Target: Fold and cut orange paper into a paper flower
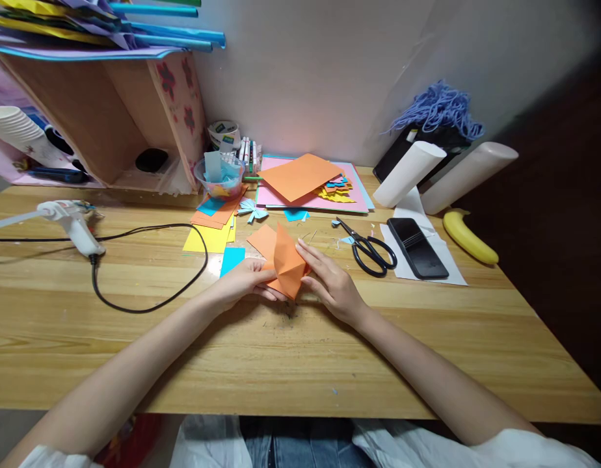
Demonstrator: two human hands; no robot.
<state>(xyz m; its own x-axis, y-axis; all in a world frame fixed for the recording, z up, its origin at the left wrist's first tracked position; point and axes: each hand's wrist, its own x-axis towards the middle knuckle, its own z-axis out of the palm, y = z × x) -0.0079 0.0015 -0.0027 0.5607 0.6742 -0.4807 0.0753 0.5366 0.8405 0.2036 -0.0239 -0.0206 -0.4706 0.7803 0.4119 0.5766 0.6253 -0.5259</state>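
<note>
A creased sheet of orange paper (289, 265) is held between my two hands just above the wooden table, its upper point standing up. On its left side, my left hand (246, 281) pinches the lower left edge between thumb and fingers. My right hand (335, 286) grips the right edge, fingertips on top and thumb below. Another orange piece (262, 240) lies behind the folded one, partly covered. A small blue paper rectangle (232, 260) rests beside my left hand. Black-handled scissors (371, 250) lie to the right of my right hand.
At left stand a white glue gun (76, 224) with a looping black cord and an open box (178, 123). Orange and yellow papers (210, 237) and a tub of scraps (220, 182) sit behind. A phone (417, 248), paper rolls (410, 172) and a banana (469, 237) lie right.
</note>
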